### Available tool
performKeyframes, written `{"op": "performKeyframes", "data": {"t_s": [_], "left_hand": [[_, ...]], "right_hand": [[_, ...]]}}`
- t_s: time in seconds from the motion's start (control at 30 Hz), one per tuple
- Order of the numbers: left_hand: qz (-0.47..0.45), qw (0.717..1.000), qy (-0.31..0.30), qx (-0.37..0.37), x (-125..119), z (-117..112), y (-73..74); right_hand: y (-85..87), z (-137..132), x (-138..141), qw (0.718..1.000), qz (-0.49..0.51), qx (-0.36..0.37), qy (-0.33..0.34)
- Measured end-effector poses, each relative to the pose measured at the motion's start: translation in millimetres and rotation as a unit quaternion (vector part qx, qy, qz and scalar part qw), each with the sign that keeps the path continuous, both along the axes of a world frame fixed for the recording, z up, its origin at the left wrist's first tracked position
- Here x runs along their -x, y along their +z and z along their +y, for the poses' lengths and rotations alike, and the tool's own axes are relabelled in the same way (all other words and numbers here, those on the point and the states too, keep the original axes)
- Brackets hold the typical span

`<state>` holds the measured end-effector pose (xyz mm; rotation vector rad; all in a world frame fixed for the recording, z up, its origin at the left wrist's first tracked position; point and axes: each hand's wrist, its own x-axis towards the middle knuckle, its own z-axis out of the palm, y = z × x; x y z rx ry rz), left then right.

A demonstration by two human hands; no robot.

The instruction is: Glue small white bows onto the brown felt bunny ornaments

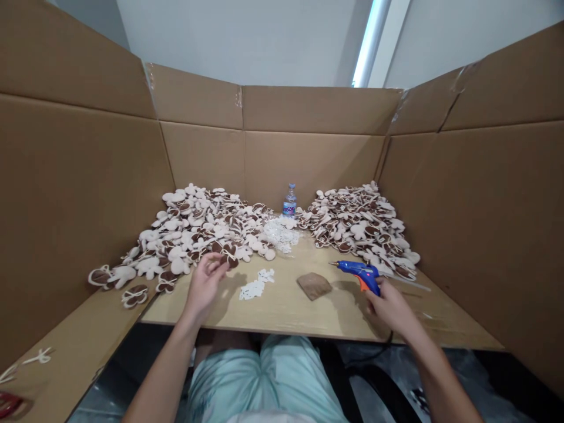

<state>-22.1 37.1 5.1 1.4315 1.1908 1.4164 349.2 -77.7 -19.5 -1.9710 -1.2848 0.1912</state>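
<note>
My left hand [205, 283] is raised over the table's left side, its fingers pinching a brown-and-cream felt cut-out [227, 258] at the edge of a large heap of similar cut-outs [189, 229]. My right hand [390, 308] grips a blue hot glue gun [359, 274] with an orange trigger, its nozzle pointing left. Between my hands lie a small white lace piece [256, 285] and a brown fabric scrap [314, 285]. A second heap of cut-outs [361, 226] stands just beyond the glue gun.
Cardboard walls [202, 155] surround the wooden tabletop [282, 311] on three sides. A plastic water bottle [289, 201] stands at the back, with white lace pieces [281, 234] before it. A thin glue stick [414, 284] lies at right. Several cut-outs lie on cardboard at far left.
</note>
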Motion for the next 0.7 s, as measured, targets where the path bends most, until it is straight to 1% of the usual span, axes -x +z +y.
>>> {"op": "performKeyframes", "data": {"t_s": [0.13, 0.2, 0.27, 0.37, 0.5, 0.7], "left_hand": [[-0.073, 0.995, -0.069, 0.027, -20.9, -24.4, 5.3], [-0.121, 0.985, -0.109, 0.054, -29.5, -35.5, 6.7], [-0.153, 0.977, -0.126, 0.076, -36.3, -45.6, 9.0], [-0.153, 0.973, -0.135, 0.107, -43.7, -58.7, 14.5], [-0.125, 0.969, -0.16, 0.137, -49.1, -69.4, 19.5], [-0.115, 0.967, -0.182, 0.134, -50.2, -73.2, 14.9]], "right_hand": [[15.7, -7.1, 25.4, 0.999, 0.007, -0.035, 0.034], [22.9, -13.2, 42.4, 0.996, 0.02, -0.044, 0.074], [27.1, -19.9, 59.2, 0.992, 0.029, -0.06, 0.107], [27.8, -29.2, 79.2, 0.987, 0.013, -0.083, 0.134], [25.3, -35.7, 92.6, 0.984, -0.018, -0.088, 0.155], [23.6, -36.2, 97.9, 0.981, -0.048, -0.107, 0.158]]}}
